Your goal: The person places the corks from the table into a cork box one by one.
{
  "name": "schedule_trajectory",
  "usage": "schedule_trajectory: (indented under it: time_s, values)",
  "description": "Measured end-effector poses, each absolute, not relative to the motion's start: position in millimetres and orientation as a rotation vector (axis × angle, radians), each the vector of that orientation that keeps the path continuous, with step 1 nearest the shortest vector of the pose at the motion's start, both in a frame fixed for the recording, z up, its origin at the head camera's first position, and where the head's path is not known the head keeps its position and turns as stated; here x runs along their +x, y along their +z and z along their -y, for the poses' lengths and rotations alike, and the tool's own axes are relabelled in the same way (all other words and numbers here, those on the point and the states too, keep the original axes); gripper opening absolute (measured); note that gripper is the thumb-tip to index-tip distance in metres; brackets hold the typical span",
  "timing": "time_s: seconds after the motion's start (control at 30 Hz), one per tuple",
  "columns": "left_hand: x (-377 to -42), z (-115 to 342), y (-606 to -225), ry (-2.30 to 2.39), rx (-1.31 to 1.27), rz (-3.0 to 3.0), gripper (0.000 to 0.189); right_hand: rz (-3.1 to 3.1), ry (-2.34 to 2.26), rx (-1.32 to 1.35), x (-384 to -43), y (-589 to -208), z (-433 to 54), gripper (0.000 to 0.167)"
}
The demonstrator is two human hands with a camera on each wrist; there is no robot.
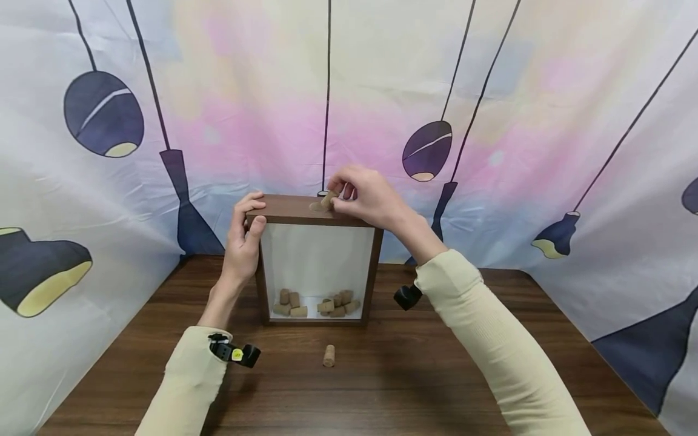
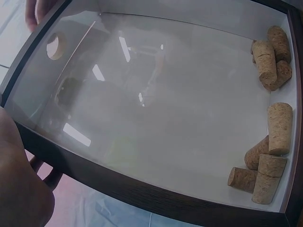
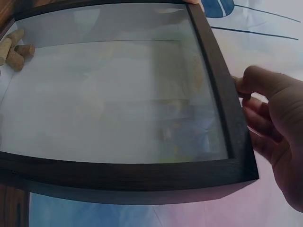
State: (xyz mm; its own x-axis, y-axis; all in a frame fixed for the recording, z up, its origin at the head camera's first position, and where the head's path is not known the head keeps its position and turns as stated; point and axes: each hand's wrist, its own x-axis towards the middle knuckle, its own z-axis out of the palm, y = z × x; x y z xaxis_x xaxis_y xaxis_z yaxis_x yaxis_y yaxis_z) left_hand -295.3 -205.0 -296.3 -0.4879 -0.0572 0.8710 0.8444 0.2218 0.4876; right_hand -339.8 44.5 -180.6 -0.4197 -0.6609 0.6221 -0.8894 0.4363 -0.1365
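Observation:
A dark wooden shadow box point(image 1: 316, 212) with a clear front stands upright on the table. My left hand point(image 1: 243, 239) grips its upper left corner, thumb at the front and fingers over the top. Between thumb and fingers, my right hand point(image 1: 366, 195) pinches a cork point(image 1: 328, 200) right at the round hole in the box's top. In the left wrist view that hole point(image 2: 56, 46) shows from inside. Several corks point(image 1: 337, 304) lie in two heaps on the box's floor; some also show in the right wrist view. The right fingers point(image 3: 258, 113) partly hide the held cork.
One loose cork point(image 1: 329, 356) stands on the brown wooden table point(image 1: 305, 399) in front of the box. Behind it hangs a pastel cloth point(image 1: 262, 121) printed with dark lamps. A black wrist camera point(image 1: 407, 297) sits under the right sleeve.

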Motion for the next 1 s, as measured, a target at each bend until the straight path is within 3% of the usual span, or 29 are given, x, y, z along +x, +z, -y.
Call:
schedule_trajectory:
  time_s: [0.43,1.0]
  values:
    - [-295,203,-296,-1.384,-0.742,1.676,0.033,2.29,0.582,1.129,-343,-186,-31,0.016]
    - [-293,202,-295,-1.373,-0.729,1.684,0.034,2.205,0.708,1.166,-339,-194,-14,0.005]
